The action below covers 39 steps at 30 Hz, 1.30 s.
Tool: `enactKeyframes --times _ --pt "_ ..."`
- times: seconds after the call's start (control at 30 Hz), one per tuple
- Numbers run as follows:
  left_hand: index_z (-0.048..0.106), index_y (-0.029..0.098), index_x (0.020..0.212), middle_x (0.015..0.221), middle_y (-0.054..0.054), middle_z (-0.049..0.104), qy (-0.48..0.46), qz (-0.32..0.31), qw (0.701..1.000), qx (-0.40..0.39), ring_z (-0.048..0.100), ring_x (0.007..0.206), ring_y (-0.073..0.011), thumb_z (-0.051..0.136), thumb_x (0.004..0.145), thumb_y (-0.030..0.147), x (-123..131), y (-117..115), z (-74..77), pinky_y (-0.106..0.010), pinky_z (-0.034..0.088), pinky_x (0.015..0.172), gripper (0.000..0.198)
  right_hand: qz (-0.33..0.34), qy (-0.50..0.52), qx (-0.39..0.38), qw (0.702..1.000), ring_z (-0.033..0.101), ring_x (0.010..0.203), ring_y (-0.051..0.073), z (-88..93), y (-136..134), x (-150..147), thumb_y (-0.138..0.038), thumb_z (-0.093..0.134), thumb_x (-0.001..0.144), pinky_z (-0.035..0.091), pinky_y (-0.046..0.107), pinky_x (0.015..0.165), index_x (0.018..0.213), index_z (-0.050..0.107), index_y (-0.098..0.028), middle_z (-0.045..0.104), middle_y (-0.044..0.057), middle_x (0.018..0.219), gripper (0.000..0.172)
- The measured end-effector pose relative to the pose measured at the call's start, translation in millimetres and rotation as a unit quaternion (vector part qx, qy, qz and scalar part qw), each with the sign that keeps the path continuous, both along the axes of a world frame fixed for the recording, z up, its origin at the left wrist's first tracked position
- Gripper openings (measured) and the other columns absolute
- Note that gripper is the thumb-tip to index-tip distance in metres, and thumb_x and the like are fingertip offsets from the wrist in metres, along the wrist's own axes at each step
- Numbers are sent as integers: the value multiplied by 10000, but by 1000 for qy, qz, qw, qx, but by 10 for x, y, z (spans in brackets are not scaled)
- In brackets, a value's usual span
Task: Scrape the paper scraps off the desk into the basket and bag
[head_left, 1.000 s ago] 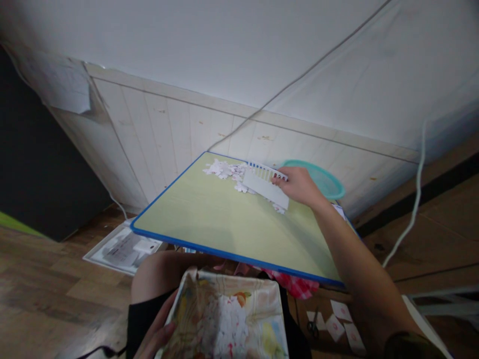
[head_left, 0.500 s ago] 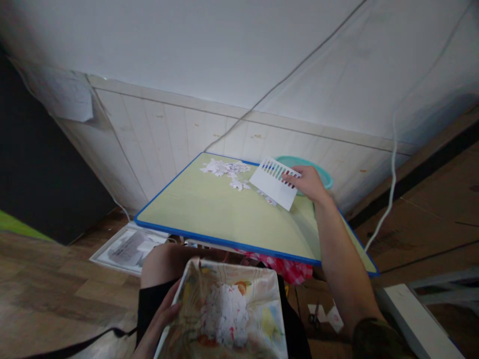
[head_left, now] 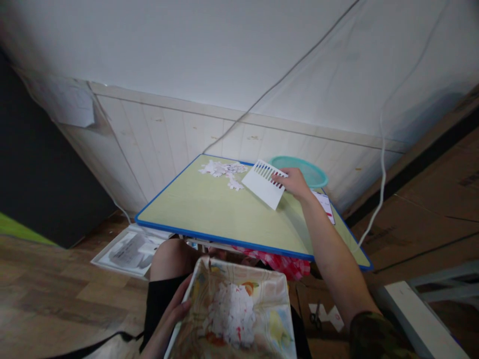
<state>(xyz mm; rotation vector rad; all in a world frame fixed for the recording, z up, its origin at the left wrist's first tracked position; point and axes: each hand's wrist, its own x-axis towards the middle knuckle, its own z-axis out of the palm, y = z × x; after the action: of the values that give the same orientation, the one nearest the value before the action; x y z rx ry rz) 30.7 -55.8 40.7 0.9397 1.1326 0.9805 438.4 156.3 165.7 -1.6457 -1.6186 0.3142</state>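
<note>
A white card with a row of cut slots (head_left: 263, 189) hangs tilted over the table, pinched at its right end by my right hand (head_left: 294, 182). Just left of the card, a loose pile of small white paper pieces (head_left: 220, 169) lies on the tabletop. My left hand (head_left: 178, 308) is closed on the left rim of a rectangular box with a fruit-patterned inside (head_left: 273, 306), which rests on my lap. Inside the box is a heap of white paper pieces (head_left: 232, 313) with red marks.
The yellow-green table (head_left: 209, 214) has a blue edge and stands against the wall. A turquoise basin (head_left: 318, 175) and a white card with red marks (head_left: 326, 204) lie beyond my right forearm. Scissors (head_left: 317, 319) lie low right; an open white box (head_left: 112, 262) sits on the floor left.
My right hand and the slotted card have shifted slightly left. The marked card beyond my forearm has come into sight. In the picture, the box on my lap sits a little further right.
</note>
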Motion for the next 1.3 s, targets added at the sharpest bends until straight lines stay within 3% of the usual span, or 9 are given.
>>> enactKeyframes --times 0.17,0.33,0.43,0.53,0.7,0.87,1.03,1.13,1.3 --pt "671 300 1215 1272 -39 700 -24 -28 999 -3 585 1231 -344 638 833 434 -17 99 -137 -432 523 946 406 37 83 -80 993 642 611 180 59 -61 74 -400 740 713 461 235 499 948 745 -107 740 100 777 376" --pt "679 353 1235 1270 -1 711 -24 -31 999 4 535 1273 -366 602 806 423 -5 119 -143 -398 550 862 441 62 120 -115 984 630 588 169 124 -126 175 -406 779 677 454 230 479 932 748 -101 734 103 748 399" --pt "747 335 1093 1288 -1 700 78 -22 995 57 457 1330 -373 622 779 416 71 396 -74 -408 534 891 348 85 116 -124 982 615 568 159 170 -180 217 -392 793 662 440 227 479 872 749 -92 726 97 713 369" --pt "776 294 750 1224 -10 738 156 -11 984 88 299 1408 -395 736 677 381 144 808 -46 -424 455 1003 121 84 130 -115 981 616 572 152 211 -222 237 -384 790 666 442 228 495 864 749 -93 730 97 723 354" --pt "759 283 694 1182 -36 754 197 -23 976 92 236 1434 -398 751 661 355 129 1103 -131 -452 368 1083 80 88 133 -146 976 608 548 151 256 -267 320 -371 806 635 432 229 476 853 757 -93 726 92 697 356" --pt "782 286 778 1142 -25 771 167 -34 984 44 305 1414 -402 712 667 405 108 949 -166 -442 407 1051 178 63 161 -150 974 619 549 157 293 -331 445 -355 816 613 453 241 486 916 763 -101 742 94 747 398" --pt "712 279 1161 1170 -5 761 0 -22 999 -47 536 1270 -392 612 747 504 58 346 -193 -458 482 992 482 49 148 -151 976 617 533 165 297 -352 511 -320 828 592 438 247 463 885 771 -110 739 94 720 365" --pt "635 280 1289 1264 6 717 -23 -33 998 -49 531 1289 -356 596 793 502 28 98 -150 -412 476 1015 545 15 165 -132 977 622 529 176 289 -351 542 -323 833 581 447 260 468 893 773 -113 737 98 702 380" --pt "655 292 1270 1276 13 711 -36 -36 998 -45 498 1316 -367 624 775 515 39 133 -84 -408 466 1026 544 15 130 -136 982 630 544 180 295 -361 556 -359 824 601 450 255 462 907 773 -107 748 111 744 400"
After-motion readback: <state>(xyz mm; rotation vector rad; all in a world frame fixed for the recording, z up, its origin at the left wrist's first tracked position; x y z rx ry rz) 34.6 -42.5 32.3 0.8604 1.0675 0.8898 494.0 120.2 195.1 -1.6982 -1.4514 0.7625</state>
